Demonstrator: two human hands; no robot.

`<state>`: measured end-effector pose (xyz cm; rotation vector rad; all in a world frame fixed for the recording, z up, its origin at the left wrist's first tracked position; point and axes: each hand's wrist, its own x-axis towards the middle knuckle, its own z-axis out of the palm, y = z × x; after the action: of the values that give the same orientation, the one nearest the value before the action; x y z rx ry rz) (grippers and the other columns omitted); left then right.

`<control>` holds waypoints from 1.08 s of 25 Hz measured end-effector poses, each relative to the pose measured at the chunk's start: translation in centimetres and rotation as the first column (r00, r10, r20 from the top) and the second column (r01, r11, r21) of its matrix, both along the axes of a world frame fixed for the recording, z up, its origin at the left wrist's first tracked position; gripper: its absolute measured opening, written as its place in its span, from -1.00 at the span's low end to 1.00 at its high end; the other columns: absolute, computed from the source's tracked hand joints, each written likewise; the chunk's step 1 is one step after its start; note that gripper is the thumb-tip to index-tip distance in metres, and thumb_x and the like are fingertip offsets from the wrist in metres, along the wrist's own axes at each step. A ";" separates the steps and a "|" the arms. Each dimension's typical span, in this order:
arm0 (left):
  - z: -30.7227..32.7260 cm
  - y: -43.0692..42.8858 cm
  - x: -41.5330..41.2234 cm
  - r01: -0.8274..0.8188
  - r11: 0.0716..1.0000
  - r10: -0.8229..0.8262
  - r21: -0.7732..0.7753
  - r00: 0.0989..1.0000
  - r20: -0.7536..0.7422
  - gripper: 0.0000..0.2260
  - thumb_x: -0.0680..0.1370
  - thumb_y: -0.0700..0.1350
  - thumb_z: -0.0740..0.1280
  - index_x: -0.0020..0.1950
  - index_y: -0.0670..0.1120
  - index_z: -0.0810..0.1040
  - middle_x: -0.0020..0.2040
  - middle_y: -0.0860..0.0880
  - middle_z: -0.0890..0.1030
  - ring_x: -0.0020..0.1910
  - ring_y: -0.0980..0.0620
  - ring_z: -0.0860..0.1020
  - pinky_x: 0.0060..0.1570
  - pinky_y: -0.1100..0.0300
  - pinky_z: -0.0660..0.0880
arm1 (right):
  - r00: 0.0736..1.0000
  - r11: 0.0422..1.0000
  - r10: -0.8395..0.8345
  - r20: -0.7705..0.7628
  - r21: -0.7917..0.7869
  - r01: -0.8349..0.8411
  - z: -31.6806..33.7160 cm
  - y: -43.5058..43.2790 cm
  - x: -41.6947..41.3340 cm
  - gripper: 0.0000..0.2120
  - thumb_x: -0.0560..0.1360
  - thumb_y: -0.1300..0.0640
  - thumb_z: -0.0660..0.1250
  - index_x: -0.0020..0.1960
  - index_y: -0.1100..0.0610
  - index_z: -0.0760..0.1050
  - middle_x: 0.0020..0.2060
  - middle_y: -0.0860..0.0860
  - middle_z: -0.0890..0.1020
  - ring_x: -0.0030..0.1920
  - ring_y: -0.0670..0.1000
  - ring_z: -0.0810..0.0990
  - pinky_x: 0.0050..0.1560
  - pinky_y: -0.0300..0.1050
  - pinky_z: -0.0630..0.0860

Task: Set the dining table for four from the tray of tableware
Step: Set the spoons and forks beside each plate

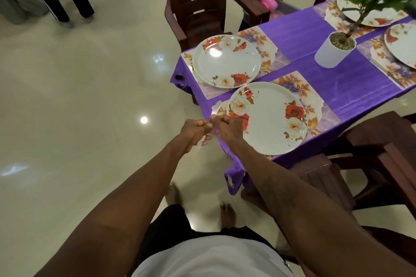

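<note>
Head view: the dining table, under a purple cloth, stands to the right of a glossy tiled floor. 4 floral plates are set on placemats: near plate, far-left plate, right plate and far-right plate. A potted plant stands between them. My left hand and right hand meet at the near-left corner, fingers curled round blurred cutlery; type indiscernible. Judgement: plates done, cutlery remaining. The tray is not in view.
</note>
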<state>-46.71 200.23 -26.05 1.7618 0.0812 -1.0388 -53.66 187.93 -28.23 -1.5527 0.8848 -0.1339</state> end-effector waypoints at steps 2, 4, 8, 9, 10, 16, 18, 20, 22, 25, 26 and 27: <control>-0.2 1.4 3.8 0.116 0.993 -0.116 0.021 0.993 0.024 -0.85 0.61 -0.06 0.44 0.08 -0.11 0.70 -0.10 -0.08 0.73 -0.35 0.06 0.51 -0.39 0.23 0.41 | 0.998 0.994 -0.047 -0.032 0.102 0.050 -0.4 0.7 2.9 -0.79 0.53 -0.01 0.48 -0.22 0.07 0.64 -0.37 -0.04 0.67 -0.33 0.01 0.59 -0.33 -0.11 0.54; -0.6 2.6 7.9 0.217 0.974 -0.219 0.061 0.975 0.032 -0.90 0.60 -0.07 0.45 0.04 -0.07 0.70 -0.15 -0.04 0.72 -0.41 0.09 0.43 -0.45 0.27 0.31 | 0.995 0.977 -0.091 -0.050 0.188 0.099 -1.4 1.1 5.9 -0.74 0.50 -0.02 0.51 -0.09 0.19 0.66 -0.29 0.05 0.68 -0.31 -0.01 0.55 -0.36 -0.14 0.49; -0.5 5.0 17.2 0.309 0.946 -0.316 0.099 0.947 0.063 -0.84 0.58 -0.04 0.48 0.07 -0.11 0.70 -0.15 -0.06 0.73 -0.41 0.09 0.48 -0.41 0.23 0.36 | 0.974 0.930 -0.224 -0.022 0.294 0.221 -1.5 3.9 13.6 -0.73 0.51 0.05 0.52 0.06 0.25 0.67 -0.23 0.06 0.67 -0.24 -0.01 0.57 -0.29 -0.11 0.54; -0.5 5.9 19.6 0.288 0.952 -0.296 0.106 0.953 0.071 -0.86 0.57 -0.05 0.48 0.05 -0.10 0.71 -0.14 -0.07 0.74 -0.39 0.08 0.51 -0.39 0.22 0.38 | 0.965 0.919 -0.260 -0.043 0.294 0.261 -1.4 4.5 15.7 -0.73 0.52 0.06 0.51 0.07 0.26 0.66 -0.23 0.06 0.67 -0.24 -0.01 0.58 -0.28 -0.12 0.57; -0.2 6.8 21.6 0.271 0.955 -0.281 0.118 0.957 0.075 -0.88 0.57 -0.07 0.49 0.04 -0.09 0.71 -0.12 -0.07 0.74 -0.36 0.07 0.54 -0.37 0.22 0.41 | 0.951 0.906 -0.301 -0.063 0.292 0.306 -1.2 5.3 17.2 -0.74 0.54 0.07 0.49 0.07 0.26 0.66 -0.22 0.07 0.67 -0.24 -0.01 0.60 -0.28 -0.13 0.59; -0.2 6.6 33.0 0.207 0.978 -0.208 0.021 0.970 0.128 -0.92 0.54 -0.30 0.46 0.02 -0.22 0.71 -0.12 -0.21 0.70 -0.31 0.02 0.62 -0.26 0.20 0.60 | 0.830 0.771 -0.555 -0.063 0.337 0.540 -0.3 5.1 25.8 -0.83 0.56 0.12 0.46 -0.06 0.24 0.66 -0.33 0.07 0.65 -0.38 -0.03 0.58 -0.26 -0.07 0.61; -0.2 4.5 35.9 0.197 0.980 -0.196 0.003 0.969 0.153 -0.94 0.54 -0.32 0.46 -0.01 -0.22 0.71 -0.13 -0.22 0.70 -0.27 -0.02 0.66 -0.09 0.08 0.68 | 0.797 0.736 -0.602 -0.049 0.352 0.578 0.0 3.7 28.5 -0.84 0.55 0.13 0.47 -0.02 0.25 0.67 -0.32 0.08 0.67 -0.38 -0.04 0.60 -0.26 -0.07 0.60; -0.6 2.0 38.3 0.187 0.982 -0.180 -0.024 0.968 0.174 -0.92 0.55 -0.34 0.44 -0.05 -0.19 0.69 -0.15 -0.21 0.71 -0.24 -0.07 0.70 0.03 -0.02 0.69 | 0.755 0.698 -0.655 -0.012 0.373 0.612 -0.3 2.2 30.5 -0.84 0.54 0.15 0.49 0.01 0.24 0.66 -0.28 0.10 0.69 -0.34 -0.03 0.63 -0.28 -0.09 0.61; -1.2 -1.3 40.9 0.199 0.979 -0.190 -0.045 0.970 0.154 -0.90 0.56 -0.36 0.41 -0.05 -0.18 0.66 -0.10 -0.22 0.71 -0.16 -0.11 0.72 0.07 -0.03 0.68 | 0.714 0.663 -0.700 0.014 0.383 0.643 -0.9 0.1 32.6 -0.84 0.52 0.14 0.52 0.01 0.23 0.66 -0.22 0.12 0.72 -0.26 0.01 0.65 -0.21 -0.06 0.66; -1.6 -5.6 44.3 0.202 0.975 -0.192 -0.093 0.975 0.113 -0.91 0.58 -0.37 0.39 0.02 -0.23 0.63 -0.05 -0.27 0.69 -0.09 -0.15 0.73 0.08 0.00 0.67 | 0.662 0.608 -0.749 0.011 0.408 0.681 -1.8 -3.4 35.0 -0.78 0.49 0.13 0.55 0.06 0.21 0.65 -0.12 0.10 0.75 -0.11 0.07 0.72 -0.04 -0.02 0.70; -1.6 -7.4 45.5 0.206 0.973 -0.196 -0.100 0.975 0.103 -0.91 0.57 -0.38 0.39 0.04 -0.24 0.62 -0.05 -0.27 0.69 -0.10 -0.14 0.73 0.04 0.03 0.68 | 0.653 0.596 -0.758 0.009 0.418 0.686 -1.9 -4.7 36.0 -0.75 0.48 0.13 0.56 0.09 0.21 0.65 -0.08 0.09 0.75 -0.04 0.09 0.73 -0.05 -0.02 0.71; -1.6 -9.0 46.8 0.205 0.974 -0.196 -0.095 0.976 0.096 -0.90 0.57 -0.38 0.40 0.06 -0.24 0.62 -0.05 -0.26 0.69 -0.11 -0.11 0.72 -0.01 0.09 0.69 | 0.630 0.570 -0.776 0.002 0.430 0.700 -1.9 -5.9 36.9 -0.74 0.47 0.13 0.57 0.10 0.19 0.65 -0.05 0.08 0.75 0.00 0.10 0.72 -0.05 -0.01 0.71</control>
<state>0.06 191.20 -27.67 1.7420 -0.2065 -1.0890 -16.74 182.01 -30.14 -0.6797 1.2822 -0.6725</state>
